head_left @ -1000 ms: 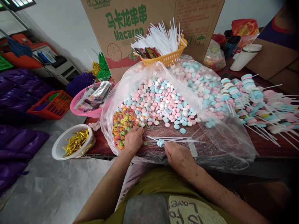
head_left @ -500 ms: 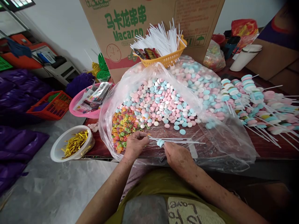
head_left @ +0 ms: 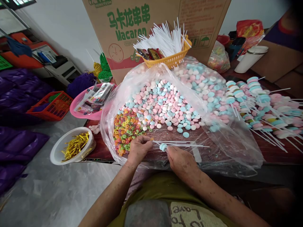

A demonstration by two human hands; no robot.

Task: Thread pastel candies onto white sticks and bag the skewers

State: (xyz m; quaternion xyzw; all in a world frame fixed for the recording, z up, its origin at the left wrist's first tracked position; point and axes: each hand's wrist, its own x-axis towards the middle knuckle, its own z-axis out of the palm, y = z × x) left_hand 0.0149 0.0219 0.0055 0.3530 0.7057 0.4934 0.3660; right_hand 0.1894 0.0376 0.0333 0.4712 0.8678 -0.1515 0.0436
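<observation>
Between the thumb and forefinger of my left hand is a small orange ring candy, at the tip of a thin white stick. My right hand is closed on that stick just behind the pale blue and white candy discs threaded on it. Its fingers hide the rest of the stick. Several loose white sticks lie on the clear plastic just beyond my right hand. A heap of coloured ring candies lies beside my left hand, against a pile of pink, white and blue discs.
Finished-looking candy skewers are piled at the right. A yellow basket of white sticks stands behind the plastic bag, before a cardboard box. On the left are a tub of gold ties and a pink basket of packets.
My left hand has come from the ring candy heap to the stick's tip, bringing an orange ring candy. My right hand has stayed nearly in place, holding the stick.
</observation>
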